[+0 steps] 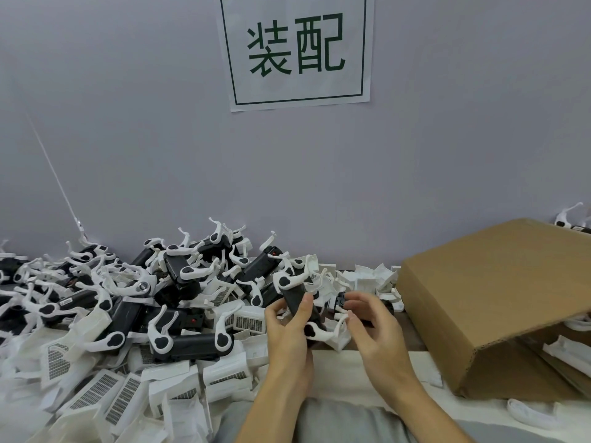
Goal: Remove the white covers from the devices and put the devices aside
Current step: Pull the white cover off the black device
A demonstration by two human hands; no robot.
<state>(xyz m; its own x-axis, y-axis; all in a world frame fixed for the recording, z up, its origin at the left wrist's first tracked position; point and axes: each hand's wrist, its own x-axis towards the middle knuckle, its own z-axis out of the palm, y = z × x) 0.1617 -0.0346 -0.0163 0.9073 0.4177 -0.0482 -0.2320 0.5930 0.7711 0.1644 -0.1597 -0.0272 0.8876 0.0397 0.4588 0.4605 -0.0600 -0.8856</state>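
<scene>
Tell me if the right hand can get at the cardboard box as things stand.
Probably yes. The right hand is open and holds nothing firmly, and the cardboard box lies just to its right with nothing between them. The left hand holds the device.

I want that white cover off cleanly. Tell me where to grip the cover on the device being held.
Probably best to pinch the white cover at its lower boxy end, coming from the right with the right hand. That end sticks out below the black device, clear of the left hand, which wraps the body. Avoid the thin curved arms; they look flimsy.
</scene>
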